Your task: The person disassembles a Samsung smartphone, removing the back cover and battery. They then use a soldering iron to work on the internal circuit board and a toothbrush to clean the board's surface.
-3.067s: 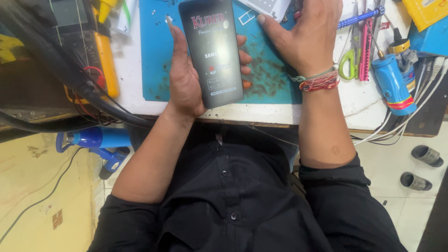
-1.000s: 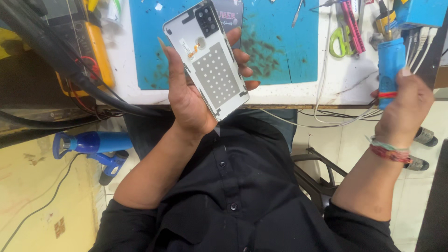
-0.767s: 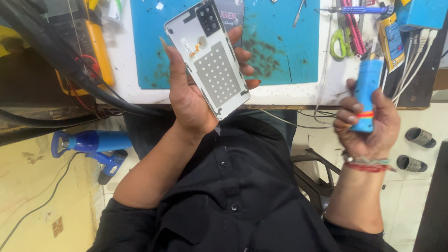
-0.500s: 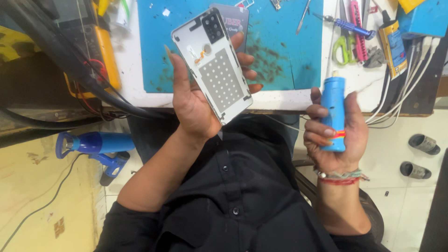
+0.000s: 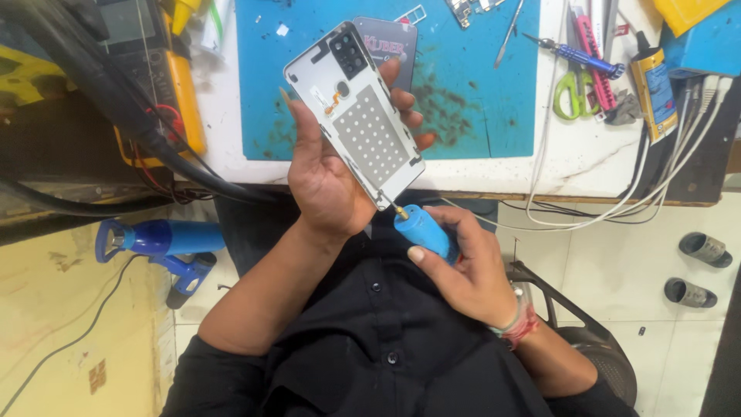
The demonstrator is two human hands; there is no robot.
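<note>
Half a second ago our right hand [image 5: 471,266] held the blue electric screwdriver [image 5: 424,232] upright, well off to the right of the phone frame [image 5: 355,116]; now we have swung it in and tilted it so the bit tip touches the frame's lower corner. Our left hand [image 5: 328,170] has barely shifted: its thumb runs up the left edge of the frame and its fingers [image 5: 405,120] wrap the right edge, clamped on it, with the inner side and its dotted metal plate facing us. Our right hand is closed around the driver's barrel, thumb laid along the top.

Taking the frame as our landmark: it sits in the air above our lap, just in front of the bench edge. Beyond it lies the blue work mat [image 5: 471,85], with a dark phone panel [image 5: 390,42] lying flat just behind the frame's top. Farther right of the frame on the bench lie green-handled scissors [image 5: 570,96] and a small blue precision screwdriver [image 5: 575,54]. Far left of it, below the bench, lies a blue heat gun [image 5: 158,239].

To do this step well, we judge the bit should sit square in the screw head before any spin, the driver in line with the screw rather than slanted, and the left grip firm so the frame cannot twist away.
</note>
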